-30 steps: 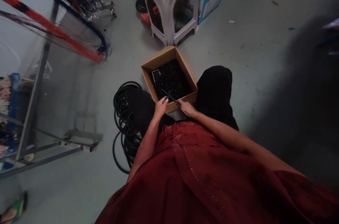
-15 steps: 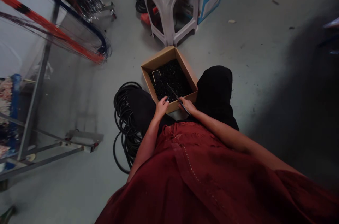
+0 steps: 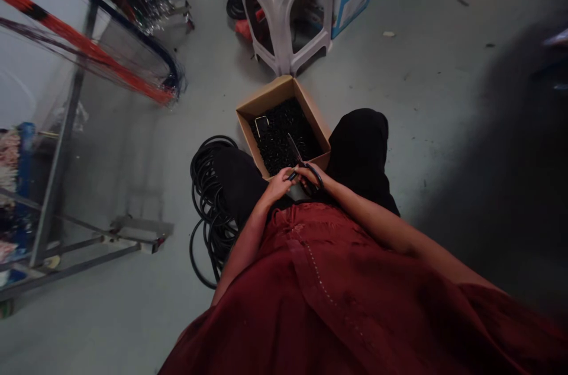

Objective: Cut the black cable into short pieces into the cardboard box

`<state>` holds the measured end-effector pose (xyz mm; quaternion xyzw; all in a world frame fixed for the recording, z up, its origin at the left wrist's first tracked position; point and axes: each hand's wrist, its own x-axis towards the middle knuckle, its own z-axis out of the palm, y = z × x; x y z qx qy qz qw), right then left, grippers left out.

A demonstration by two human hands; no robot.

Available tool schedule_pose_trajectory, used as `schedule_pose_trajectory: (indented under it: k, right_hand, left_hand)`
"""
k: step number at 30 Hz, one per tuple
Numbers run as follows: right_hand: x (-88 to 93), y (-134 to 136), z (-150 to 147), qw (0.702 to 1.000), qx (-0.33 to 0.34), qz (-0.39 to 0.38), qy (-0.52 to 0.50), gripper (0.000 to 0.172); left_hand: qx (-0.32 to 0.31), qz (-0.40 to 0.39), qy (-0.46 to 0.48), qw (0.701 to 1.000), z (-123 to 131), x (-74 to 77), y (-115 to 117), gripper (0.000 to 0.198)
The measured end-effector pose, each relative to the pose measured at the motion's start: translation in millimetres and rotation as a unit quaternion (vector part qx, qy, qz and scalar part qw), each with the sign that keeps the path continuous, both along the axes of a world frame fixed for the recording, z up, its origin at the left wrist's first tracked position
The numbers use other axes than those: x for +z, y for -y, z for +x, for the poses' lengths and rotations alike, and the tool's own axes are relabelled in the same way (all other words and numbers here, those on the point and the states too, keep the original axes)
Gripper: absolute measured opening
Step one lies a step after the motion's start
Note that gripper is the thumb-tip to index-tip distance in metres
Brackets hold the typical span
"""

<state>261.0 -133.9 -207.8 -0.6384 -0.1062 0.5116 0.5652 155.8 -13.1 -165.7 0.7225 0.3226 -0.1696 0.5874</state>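
Scissors [image 3: 296, 151] — black handles, steel blades — over black offcuts [image 3: 279, 138] (heaped, tangled).

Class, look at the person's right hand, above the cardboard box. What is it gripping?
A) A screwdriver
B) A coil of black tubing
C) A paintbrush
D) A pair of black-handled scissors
D: the right hand grips the black loop handles of the scissors, whose blades point over the cardboard box.
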Motion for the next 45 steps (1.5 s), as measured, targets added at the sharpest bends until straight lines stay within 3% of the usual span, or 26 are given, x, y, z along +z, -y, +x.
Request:
schedule_pose_trajectory:
  k: [3,6,10,15,18,23,28,31,34,38,45]
  right_hand:
    - [-3.1,0.4,-1.1,1.0,-0.01,0.012,-0.013,0.024]
    - [-5.2,1.5,-1.7,0.999,-0.019,0.028,-0.029,0.021]
    - [-5.3,3.6,1.1,0.997,-0.033,0.042,-0.048,0.021]
    - [-3.8,5.2,5.8,0.994,-0.063,0.043,-0.073,0.022]
    - [-3.9,5.7,5.9,0.994,-0.072,0.041,-0.075,0.024]
    - [-8.9,5.5,4.0,0.995,-0.076,0.038,-0.057,0.026]
    - [-11.4,5.7,2.5,0.996,-0.081,0.029,-0.026,0.036]
    - [-4.9,7.5,0.6,0.999,-0.03,0.003,0.027,0.042]
    - [5.4,9.7,-1.8,0.989,0.071,-0.05,0.12,0.048]
    - [14.0,11.6,-3.5,0.953,0.155,-0.099,0.243,0.049]
    - [12.5,11.5,-3.8,0.932,0.164,-0.122,0.3,0.058]
  left_hand:
    - [-0.033,0.016,0.011,0.999,-3.0,-1.1,4.0,0.057]
    - [-0.071,0.1,0.011,0.992,-4.5,2.8,5.0,0.046]
    - [-0.134,0.214,0.013,0.968,-6.4,16.4,6.4,0.036]
    - [-0.157,0.278,-0.009,0.948,-9.9,30.1,11.7,0.04]
    - [-0.141,0.293,0.002,0.946,-10.1,24.9,13.0,0.043]
    - [-0.101,0.237,0.024,0.966,-9.9,0.0,7.7,0.036]
    - [-0.009,0.252,0.041,0.967,-9.9,-14.4,-4.3,0.037]
    - [0.08,0.254,0.046,0.963,-8.5,-13.8,-13.1,0.038]
    - [0.149,0.216,0.053,0.963,-6.9,-11.2,-18.9,0.035]
    - [0.168,0.188,0.067,0.965,-6.4,-11.0,-21.2,0.033]
    - [0.153,0.206,0.06,0.965,-6.3,-17.4,-23.1,0.035]
